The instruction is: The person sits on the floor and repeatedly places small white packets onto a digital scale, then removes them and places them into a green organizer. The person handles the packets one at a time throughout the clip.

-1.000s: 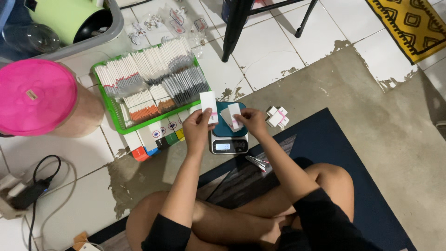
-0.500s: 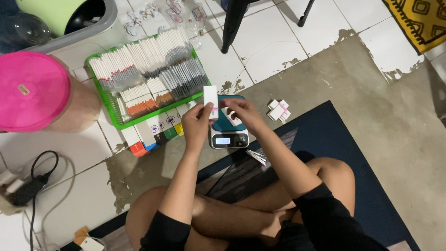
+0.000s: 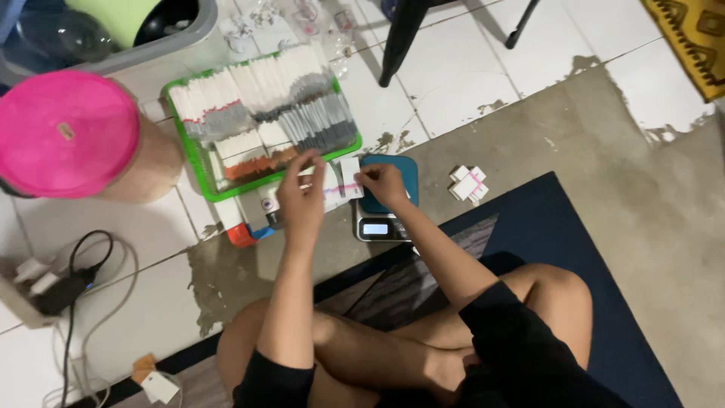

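Small white packet [image 3: 350, 172] pinched between left hand [image 3: 300, 200] and right hand [image 3: 384, 183], above scale [image 3: 385, 202]. Looks light, thin, bendable; best held by edges, fingertips only. Green tray [image 3: 198, 160] of packets just beyond hands.

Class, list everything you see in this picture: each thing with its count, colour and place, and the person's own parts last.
white packet: one, white with a pink stripe, held between both hands
digital scale: one, teal top, under the right hand
green tray: one, packed with white and grey packets, upper left
pink lid: one, on a round tub, far left
folded packets: small white bundle, right of the scale
charger and cable: dark, lower left
blue mat: one, under the legs
left hand: on the packet
right hand: on the packet
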